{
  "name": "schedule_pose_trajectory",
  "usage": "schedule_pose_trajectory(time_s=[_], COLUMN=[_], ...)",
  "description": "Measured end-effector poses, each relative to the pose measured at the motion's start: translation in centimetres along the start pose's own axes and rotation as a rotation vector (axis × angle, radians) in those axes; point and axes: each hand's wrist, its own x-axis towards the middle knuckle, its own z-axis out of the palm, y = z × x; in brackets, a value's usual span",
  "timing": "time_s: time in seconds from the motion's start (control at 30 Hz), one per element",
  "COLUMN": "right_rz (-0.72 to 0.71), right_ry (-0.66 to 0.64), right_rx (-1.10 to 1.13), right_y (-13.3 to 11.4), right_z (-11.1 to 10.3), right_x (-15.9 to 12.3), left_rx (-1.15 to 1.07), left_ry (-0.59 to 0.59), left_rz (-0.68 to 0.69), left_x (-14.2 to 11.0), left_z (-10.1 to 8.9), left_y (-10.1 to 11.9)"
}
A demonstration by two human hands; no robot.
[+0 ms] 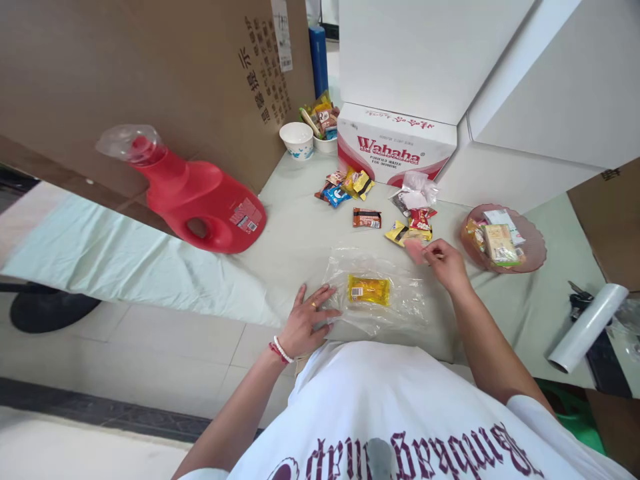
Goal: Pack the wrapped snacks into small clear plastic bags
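My left hand point(311, 319) lies with fingers spread on the left edge of a clear plastic bag point(407, 293). On the bag rests a yellow wrapped snack packet point(369, 290) with a barcode. My right hand point(445, 263) pinches a small pink packet point(415, 251) between thumb and fingers, right of the bag. Just beyond it are yellow snack packets point(399, 233) and a red packet point(421, 219). A brown packet point(367, 218) lies alone behind the bag. Farther back sits a small pile with a blue packet point(336, 195).
A red jug point(210, 200) stands at the left. A pink bowl point(539, 247) of packets is at the right, near a plastic film roll point(589, 327). Behind are a Wahaha box point(395, 143), a paper cup point(297, 141) and a large cardboard box point(175, 73).
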Motion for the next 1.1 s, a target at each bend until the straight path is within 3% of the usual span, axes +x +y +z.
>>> schedule_pose_trajectory(time_s=[0.1,0.17,0.27,0.37,0.43,0.6,0.7,0.9,1.03,1.1], right_rz=[-0.17,-0.324,-0.516,-0.661,-0.726,-0.631,-0.552,-0.46,-0.462,-0.543], right_ry=[0.155,0.113,-0.075,-0.336,-0.456,-0.464,-0.538,-0.548,-0.487,-0.458], right_rx=[0.048,0.032,-0.11,-0.324,-0.379,-0.26,-0.314,-0.353,-0.267,-0.161], right_y=[-2.7,-4.7,-6.5,-6.3,-5.8,-6.0,-6.8,-7.3,-6.3,-4.9], right_z=[-1.9,-1.6,1.6,5.5,6.9,6.2,5.7,6.7,5.6,4.1], right_x=[-1.9,-3.6,-6.0,-7.8,-8.4,-8.1,-7.6,-7.4,-8.5,-9.6], left_rx=[-0.013,-0.036,-0.074,-0.093,-0.097,-0.068,-0.05,-0.085,-0.105,-0.138], left_ry=[-0.009,-0.018,-0.024,-0.019,-0.014,0.051,0.073,0.097,0.179,0.222], left_rz=[0.014,0.014,0.001,-0.018,-0.028,-0.031,-0.028,0.001,0.033,0.06], left_x=[0.0,0.0,0.0,-0.1,-0.2,-0.7,-0.8,-1.0,-1.1,-1.0], left_z=[-0.2,-0.4,-0.6,-0.5,-0.3,0.5,0.9,1.0,0.9,0.7], left_y=[-0.1,-0.2,-0.2,-0.1,-0.1,0.0,0.1,0.1,0.1,0.3])
